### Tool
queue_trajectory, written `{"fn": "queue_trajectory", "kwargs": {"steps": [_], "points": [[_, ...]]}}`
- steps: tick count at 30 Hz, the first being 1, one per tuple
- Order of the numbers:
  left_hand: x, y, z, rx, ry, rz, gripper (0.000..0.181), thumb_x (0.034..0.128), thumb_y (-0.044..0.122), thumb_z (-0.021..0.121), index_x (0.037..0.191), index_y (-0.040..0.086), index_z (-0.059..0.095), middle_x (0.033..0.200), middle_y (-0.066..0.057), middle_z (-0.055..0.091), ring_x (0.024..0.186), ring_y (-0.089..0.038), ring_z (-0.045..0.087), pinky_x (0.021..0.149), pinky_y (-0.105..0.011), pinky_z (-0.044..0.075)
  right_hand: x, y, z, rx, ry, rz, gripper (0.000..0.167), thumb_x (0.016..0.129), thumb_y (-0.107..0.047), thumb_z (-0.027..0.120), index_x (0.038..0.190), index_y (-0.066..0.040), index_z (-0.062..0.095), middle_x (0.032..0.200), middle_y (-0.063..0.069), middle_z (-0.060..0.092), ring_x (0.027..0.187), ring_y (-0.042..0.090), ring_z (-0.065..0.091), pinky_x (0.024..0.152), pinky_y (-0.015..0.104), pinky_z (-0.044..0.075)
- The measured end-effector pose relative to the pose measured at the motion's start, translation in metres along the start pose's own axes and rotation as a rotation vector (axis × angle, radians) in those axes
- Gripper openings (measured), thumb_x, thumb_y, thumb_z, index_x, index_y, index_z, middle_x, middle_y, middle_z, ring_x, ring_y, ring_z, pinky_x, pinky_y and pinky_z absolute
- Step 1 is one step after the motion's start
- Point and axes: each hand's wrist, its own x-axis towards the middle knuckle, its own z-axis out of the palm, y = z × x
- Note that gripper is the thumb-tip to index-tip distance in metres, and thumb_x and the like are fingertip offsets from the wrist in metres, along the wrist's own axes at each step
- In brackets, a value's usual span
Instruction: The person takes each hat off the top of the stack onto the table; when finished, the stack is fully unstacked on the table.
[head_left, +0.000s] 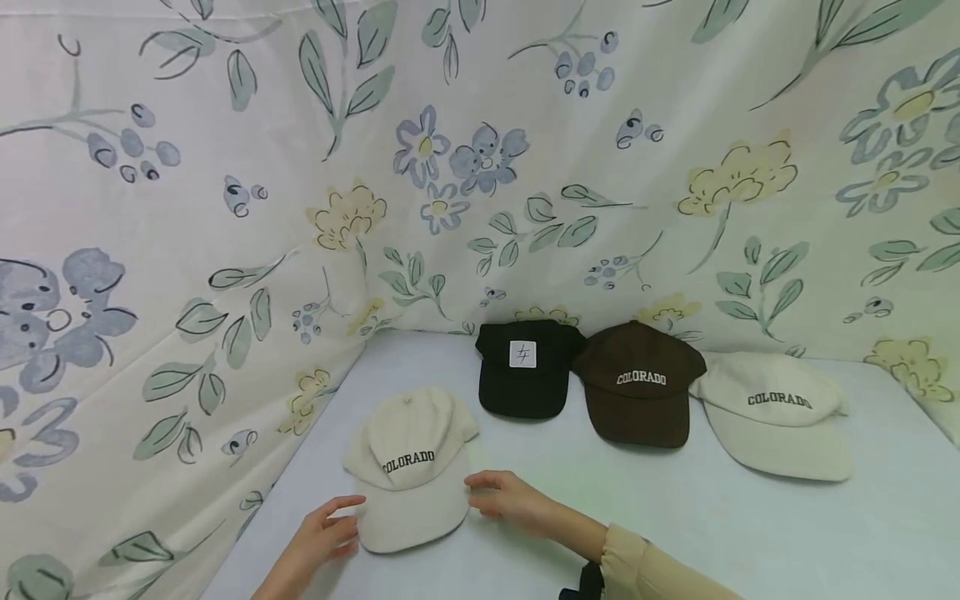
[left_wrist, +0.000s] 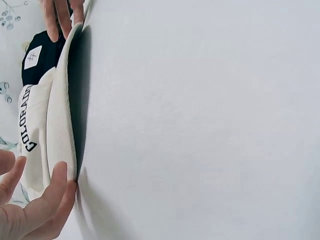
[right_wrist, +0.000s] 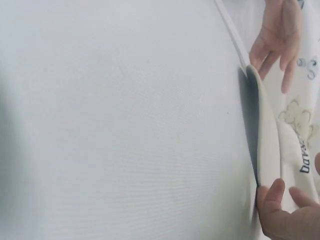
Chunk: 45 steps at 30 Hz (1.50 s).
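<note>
A cream baseball cap with dark COLORADO lettering lies on the white table, its brim toward me. My left hand is at the brim's left edge, fingers loosely spread and fingertips touching it. On the opposite side my right hand has its fingertips at the brim's right edge, fingers relaxed. The left wrist view shows the brim edge-on, with a shadowed gap under its middle. In the right wrist view, fingertips of the right hand meet the near end of the brim.
Along the back of the table stand a black cap with a white square patch, a brown COLORADO cap and another cream COLORADO cap. A floral cloth hangs behind and at the left.
</note>
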Motion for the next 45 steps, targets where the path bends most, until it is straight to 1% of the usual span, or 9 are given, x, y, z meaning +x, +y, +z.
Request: {"fn": "queue_trajectory", "kwargs": {"steps": [3,6,11,20,29,38,42,44,45], "points": [[0.01,0.006,0.001,-0.005,0.053,0.005,0.039,0.0845,0.001,0.048,0.122,-0.008,0.042,0.086,-0.01,0.045,0.081,-0.021,0.046,0.074,-0.04,0.047,0.008,-0.002,-0.001,-0.001,0.024,-0.021,0.039,0.086,-0.009,0.055,0.12,0.007,0.046,0.12,0.018,0.046,0.106,0.03,0.047,0.086,0.042,0.04],[0.021,0.011,0.003,-0.011,0.105,0.019,0.035,0.0851,-0.002,0.045,0.119,-0.008,0.045,0.094,-0.014,0.043,0.084,-0.024,0.044,0.071,-0.042,0.047,0.017,-0.003,-0.002,-0.011,0.038,-0.026,0.041,0.086,-0.01,0.054,0.122,0.007,0.044,0.12,0.02,0.046,0.107,0.032,0.047,0.086,0.042,0.04],[0.039,0.017,0.003,0.005,0.085,0.08,0.034,0.0849,-0.003,0.043,0.118,-0.009,0.045,0.101,-0.018,0.043,0.09,-0.028,0.044,0.07,-0.045,0.047,0.031,-0.004,-0.008,-0.028,0.042,-0.013,0.042,0.087,-0.013,0.053,0.123,0.008,0.043,0.123,0.02,0.044,0.107,0.031,0.048,0.087,0.041,0.04],[0.068,0.021,0.001,0.064,0.126,0.119,0.031,0.086,-0.003,0.042,0.116,-0.009,0.048,0.114,-0.025,0.043,0.091,-0.03,0.049,0.069,-0.044,0.048,0.05,-0.003,-0.01,0.047,0.072,-0.018,0.044,0.087,-0.01,0.052,0.123,0.012,0.039,0.123,0.022,0.043,0.103,0.024,0.049,0.087,0.038,0.039],[0.095,0.028,-0.007,0.068,0.151,0.123,0.033,0.0867,-0.001,0.041,0.118,-0.01,0.045,0.126,-0.029,0.034,0.102,-0.036,0.044,0.071,-0.044,0.047,0.069,-0.012,-0.01,0.14,0.125,-0.003,0.045,0.087,-0.005,0.052,0.124,0.015,0.035,0.125,0.025,0.038,0.114,0.032,0.04,0.089,0.038,0.038],[0.122,0.037,-0.005,0.033,0.203,0.094,0.034,0.0865,-0.001,0.043,0.12,-0.008,0.044,0.13,-0.027,0.029,0.109,-0.038,0.036,0.076,-0.048,0.044,0.087,-0.017,-0.01,0.188,0.183,-0.01,0.049,0.087,-0.004,0.051,0.126,0.016,0.03,0.124,0.026,0.038,0.111,0.031,0.042,0.089,0.037,0.038],[0.133,0.043,-0.002,0.079,0.249,0.098,0.034,0.086,0.0,0.044,0.119,-0.006,0.047,0.126,-0.025,0.035,0.102,-0.032,0.042,0.075,-0.046,0.045,0.094,-0.016,-0.011,0.228,0.213,-0.021,0.049,0.086,-0.003,0.051,0.126,0.017,0.029,0.124,0.027,0.037,0.109,0.03,0.042,0.089,0.037,0.038],[0.137,0.044,-0.002,0.105,0.283,0.101,0.033,0.0859,0.001,0.046,0.118,-0.005,0.049,0.121,-0.023,0.041,0.091,-0.025,0.047,0.069,-0.041,0.047,0.098,-0.016,-0.01,0.246,0.214,-0.031,0.05,0.086,-0.002,0.051,0.126,0.017,0.028,0.126,0.028,0.034,0.11,0.03,0.041,0.089,0.037,0.038],[0.139,0.045,-0.002,0.109,0.304,0.099,0.033,0.0856,0.002,0.047,0.118,-0.004,0.05,0.111,-0.022,0.047,0.081,-0.022,0.049,0.064,-0.036,0.047,0.099,-0.016,-0.009,0.255,0.21,-0.037,0.051,0.086,-0.002,0.051,0.127,0.017,0.027,0.127,0.029,0.032,0.111,0.031,0.041,0.09,0.037,0.038]]}}
